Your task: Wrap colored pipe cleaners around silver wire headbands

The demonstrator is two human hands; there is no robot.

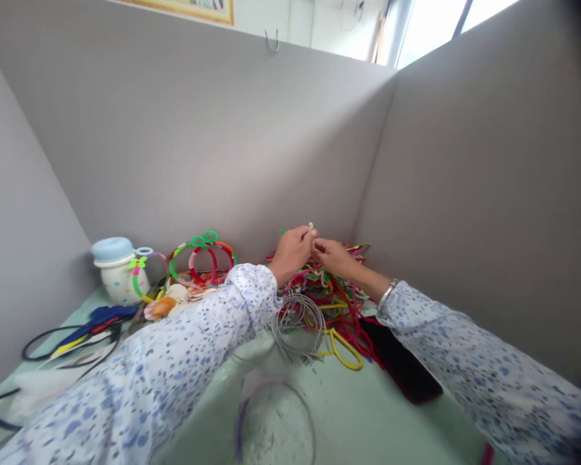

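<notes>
Both hands meet above a heap of coloured pipe cleaners (326, 278) at the back of the table. My left hand (290, 252) is closed in a pinch, and a short pale curled piece (310, 226) pokes out above its fingertips; its kind is unclear. Against it, my right hand (336, 258) has its fingers pressed together, and what they hold is hidden. Below the hands lies a coil of grey wire (297, 326). Nearer me is a hoop (311, 413), partly purple on its left side.
At the left stand a white jar with a blue lid (121, 274) and pipe-cleaner headbands (203, 258). Shells (177, 297) and blue-handled pliers (101, 316) lie near them. A black phone (401, 365) is under my right forearm. Grey partitions (213, 129) enclose the table.
</notes>
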